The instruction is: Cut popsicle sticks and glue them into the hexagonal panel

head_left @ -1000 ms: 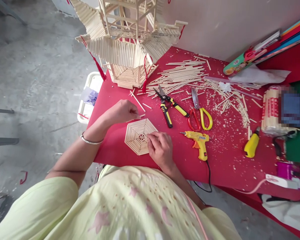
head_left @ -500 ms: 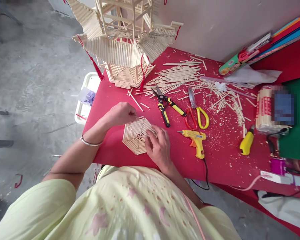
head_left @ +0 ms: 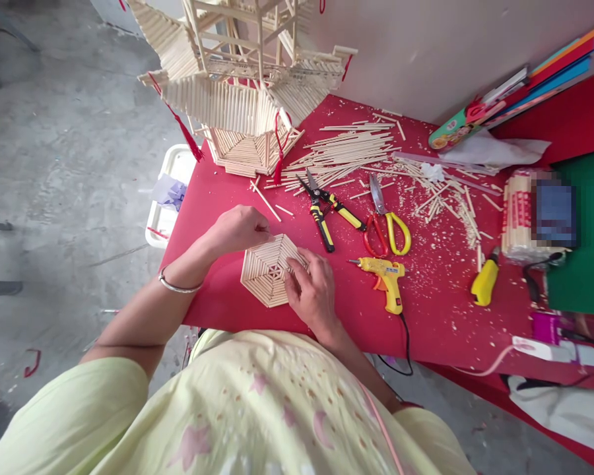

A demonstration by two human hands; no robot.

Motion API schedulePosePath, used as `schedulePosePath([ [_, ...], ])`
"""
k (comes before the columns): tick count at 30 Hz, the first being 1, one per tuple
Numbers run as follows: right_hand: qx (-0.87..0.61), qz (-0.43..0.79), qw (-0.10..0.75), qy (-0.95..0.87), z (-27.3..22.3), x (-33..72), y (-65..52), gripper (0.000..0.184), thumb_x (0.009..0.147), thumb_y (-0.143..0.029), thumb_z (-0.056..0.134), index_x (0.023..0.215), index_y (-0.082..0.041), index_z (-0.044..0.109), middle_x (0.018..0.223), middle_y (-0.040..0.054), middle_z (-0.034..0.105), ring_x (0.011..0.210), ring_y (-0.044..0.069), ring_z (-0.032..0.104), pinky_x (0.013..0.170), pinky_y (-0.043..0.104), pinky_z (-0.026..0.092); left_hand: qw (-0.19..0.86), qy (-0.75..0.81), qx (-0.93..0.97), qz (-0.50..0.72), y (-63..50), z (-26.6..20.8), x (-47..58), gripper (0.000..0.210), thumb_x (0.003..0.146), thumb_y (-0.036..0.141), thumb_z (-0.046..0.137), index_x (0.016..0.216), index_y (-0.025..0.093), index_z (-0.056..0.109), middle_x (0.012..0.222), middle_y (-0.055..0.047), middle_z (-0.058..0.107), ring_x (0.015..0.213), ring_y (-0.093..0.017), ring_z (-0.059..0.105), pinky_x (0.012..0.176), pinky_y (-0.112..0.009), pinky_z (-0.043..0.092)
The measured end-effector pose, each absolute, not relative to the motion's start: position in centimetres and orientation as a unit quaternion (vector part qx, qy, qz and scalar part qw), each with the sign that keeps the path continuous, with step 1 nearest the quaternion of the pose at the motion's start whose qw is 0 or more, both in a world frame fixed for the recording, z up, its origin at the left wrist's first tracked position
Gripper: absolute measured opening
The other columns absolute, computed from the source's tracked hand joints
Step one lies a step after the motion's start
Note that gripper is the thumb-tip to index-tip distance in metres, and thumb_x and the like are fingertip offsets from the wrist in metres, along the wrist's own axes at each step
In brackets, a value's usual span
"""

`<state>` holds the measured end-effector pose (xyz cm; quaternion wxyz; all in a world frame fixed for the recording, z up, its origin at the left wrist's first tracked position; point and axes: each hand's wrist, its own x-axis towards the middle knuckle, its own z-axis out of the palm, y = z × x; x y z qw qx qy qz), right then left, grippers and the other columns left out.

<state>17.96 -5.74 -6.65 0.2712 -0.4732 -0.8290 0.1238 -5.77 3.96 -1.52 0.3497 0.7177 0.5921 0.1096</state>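
A flat hexagonal panel of thin wooden sticks (head_left: 266,272), laid in rings around a small spoked centre, is at the table's near edge. My right hand (head_left: 313,284) holds its right side, with curled fingers over the sticks. At the panel's upper left edge is my left hand (head_left: 240,227), its fingers pinched together; what is between the fingertips, if anything, is hidden. A yellow hot glue gun (head_left: 387,280) lies to the right of my right hand.
Pliers-like cutters (head_left: 327,211) and red-and-yellow-handled scissors (head_left: 383,221) lie beyond the panel. Behind them are loose sticks (head_left: 346,155) and scraps. A large stick-built pagoda model (head_left: 228,105) stands at the back left. A yellow utility knife (head_left: 485,280) lies at right.
The whole view has shifted very slightly. Both hands stay at the panel in nearly the same pose.
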Motion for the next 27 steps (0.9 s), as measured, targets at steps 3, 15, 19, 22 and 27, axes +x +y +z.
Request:
schedulePosePath([
  [3, -0.472, 0.124, 0.271, -0.830, -6.6, 17.9, -5.7, 0.029, 0.102, -0.025, 0.061, 0.130, -0.021, 0.067, 0.140, 0.0162, 0.062, 0.126, 0.030, 0.060, 0.105, 0.051, 0.052, 0.318, 0.624, 0.712, 0.056, 4.0, -1.1, -5.4, 0.018, 0.078, 0.029, 0.066, 0.066, 0.019, 0.075, 0.063, -0.001, 0.067, 0.062, -0.014, 0.054, 0.059, -0.028, 0.035],
  [15, -0.469, 0.118, 0.277, -0.830, -6.4, 17.9, -5.6, 0.028, 0.102, -0.025, 0.061, 0.129, -0.020, 0.067, 0.138, 0.0165, 0.063, 0.123, 0.031, 0.061, 0.103, 0.051, 0.054, 0.304, 0.622, 0.718, 0.067, 4.0, -1.5, -5.4, 0.018, 0.078, 0.035, 0.068, 0.069, 0.021, 0.075, 0.070, -0.001, 0.071, 0.063, -0.014, 0.056, 0.056, -0.027, 0.033],
  [19, -0.472, 0.124, 0.275, -0.828, -6.5, 17.9, -5.6, 0.028, 0.102, -0.026, 0.060, 0.130, -0.022, 0.067, 0.140, 0.0155, 0.062, 0.126, 0.030, 0.060, 0.106, 0.051, 0.053, 0.312, 0.614, 0.720, 0.090, 4.1, -1.6, -5.7, 0.024, 0.079, 0.039, 0.069, 0.067, 0.020, 0.073, 0.066, -0.002, 0.069, 0.063, -0.014, 0.055, 0.056, -0.027, 0.033],
  [22, -0.474, 0.129, 0.274, -0.827, -6.7, 18.0, -5.7, 0.029, 0.103, -0.027, 0.060, 0.130, -0.022, 0.067, 0.140, 0.0158, 0.062, 0.127, 0.030, 0.060, 0.107, 0.052, 0.053, 0.324, 0.603, 0.721, 0.104, 4.2, -1.7, -6.2, 0.027, 0.081, 0.042, 0.068, 0.067, 0.019, 0.073, 0.063, -0.002, 0.067, 0.061, -0.014, 0.053, 0.057, -0.027, 0.034],
  [27, -0.477, 0.134, 0.271, -0.825, -6.8, 18.0, -5.7, 0.029, 0.103, -0.027, 0.059, 0.131, -0.023, 0.067, 0.142, 0.0162, 0.062, 0.128, 0.031, 0.060, 0.107, 0.052, 0.053, 0.348, 0.581, 0.727, 0.113, 4.3, -1.8, -6.8, 0.027, 0.081, 0.043, 0.069, 0.069, 0.020, 0.075, 0.061, -0.002, 0.066, 0.061, -0.014, 0.054, 0.056, -0.027, 0.035],
])
